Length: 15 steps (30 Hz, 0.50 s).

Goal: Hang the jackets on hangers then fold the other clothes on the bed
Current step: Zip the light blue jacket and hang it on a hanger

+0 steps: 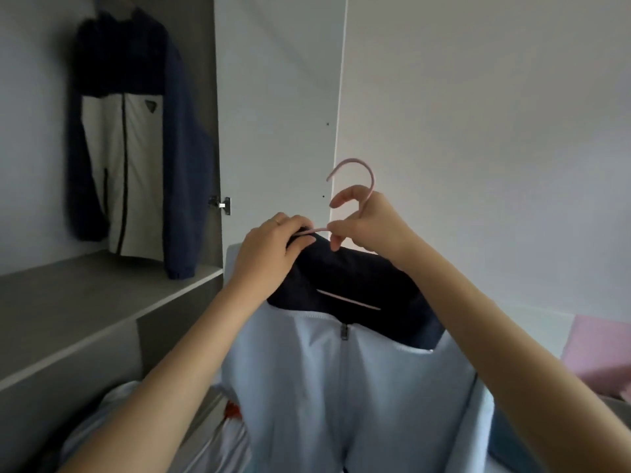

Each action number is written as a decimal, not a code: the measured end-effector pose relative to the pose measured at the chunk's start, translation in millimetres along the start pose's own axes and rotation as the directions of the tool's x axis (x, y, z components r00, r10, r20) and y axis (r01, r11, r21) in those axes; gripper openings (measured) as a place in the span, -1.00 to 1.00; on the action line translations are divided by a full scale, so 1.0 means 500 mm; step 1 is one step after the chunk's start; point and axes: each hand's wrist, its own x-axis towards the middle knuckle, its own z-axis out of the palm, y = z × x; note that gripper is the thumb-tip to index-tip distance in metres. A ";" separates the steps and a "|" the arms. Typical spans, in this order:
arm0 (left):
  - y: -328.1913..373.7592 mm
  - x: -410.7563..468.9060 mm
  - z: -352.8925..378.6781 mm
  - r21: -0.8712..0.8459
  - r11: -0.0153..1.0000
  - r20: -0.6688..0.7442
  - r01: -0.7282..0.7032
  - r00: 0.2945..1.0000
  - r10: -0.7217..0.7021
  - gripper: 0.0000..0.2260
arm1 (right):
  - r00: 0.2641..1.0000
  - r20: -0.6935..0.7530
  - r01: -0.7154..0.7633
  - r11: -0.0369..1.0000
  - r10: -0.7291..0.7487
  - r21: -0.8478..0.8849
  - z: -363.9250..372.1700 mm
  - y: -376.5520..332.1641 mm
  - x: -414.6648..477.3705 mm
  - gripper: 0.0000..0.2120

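Jacket (341, 387) hung below the fingers, soft, light, probably slippery, draped on the stiff pink hanger (351, 300). Right hand (368, 227) pinched the hanger's neck under its hook (370, 179); left hand (273, 240) gripped the navy collar (341, 268). The neck seemed the surest hold.

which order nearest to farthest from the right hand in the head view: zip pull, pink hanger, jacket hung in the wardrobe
1. pink hanger: gripped by the right hand, hook above it.
2. zip pull: below, on the held jacket front.
3. hung jacket: far left, inside the wardrobe.
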 end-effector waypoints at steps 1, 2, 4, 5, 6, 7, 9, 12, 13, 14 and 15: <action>-0.006 0.006 0.002 0.042 0.999 -0.015 0.003 1.000 -0.003 -0.83 | 1.000 0.018 0.021 1.000 -0.021 -0.008 0.002 0.005 0.010 -0.69; -0.025 0.015 0.011 0.105 0.994 -0.036 0.011 0.999 -0.007 -0.84 | 0.997 0.050 0.058 0.998 -0.059 0.003 0.011 0.024 0.041 -0.69; -0.041 0.019 0.013 0.188 0.982 -0.065 0.027 0.998 -0.015 -0.84 | 0.989 0.080 0.122 0.992 -0.123 0.020 0.020 0.040 0.075 -0.69; -0.065 0.027 0.028 0.228 0.973 -0.087 0.029 0.996 -0.010 -0.82 | 0.979 0.108 0.172 0.985 -0.173 0.021 0.029 0.064 0.108 -0.70; -0.089 0.036 0.041 0.255 0.966 -0.123 0.044 0.992 -0.013 -0.80 | 0.967 0.127 0.222 0.975 -0.222 0.014 0.038 0.091 0.141 -0.70; -0.118 0.046 0.054 0.271 0.961 -0.156 0.059 0.988 -0.016 -0.75 | 0.951 0.133 0.283 0.959 -0.280 -0.008 0.049 0.118 0.176 -0.71; -0.172 0.065 0.068 0.299 0.948 -0.207 0.113 0.977 -0.051 -0.67 | 0.927 0.130 0.366 0.923 -0.352 -0.115 0.050 0.179 0.238 -0.69; -0.240 0.155 0.042 0.361 0.905 -0.318 0.226 0.942 -0.109 -0.72 | 0.902 0.329 0.351 0.919 -0.280 -0.180 0.000 0.253 0.360 -0.64; -0.264 0.185 0.025 0.378 0.888 -0.365 0.261 0.924 -0.116 -0.78 | 0.880 0.409 0.329 0.932 -0.243 -0.154 -0.007 0.274 0.395 -0.66; -0.280 0.212 0.007 0.388 0.876 -0.402 0.285 0.908 -0.117 -0.82 | 0.869 0.431 0.318 0.942 -0.242 -0.112 -0.008 0.290 0.418 -0.70; -0.295 0.234 -0.009 0.391 0.872 -0.426 0.295 0.898 -0.113 -0.84 | 0.883 0.382 0.330 0.939 -0.272 -0.096 0.001 0.306 0.445 -0.75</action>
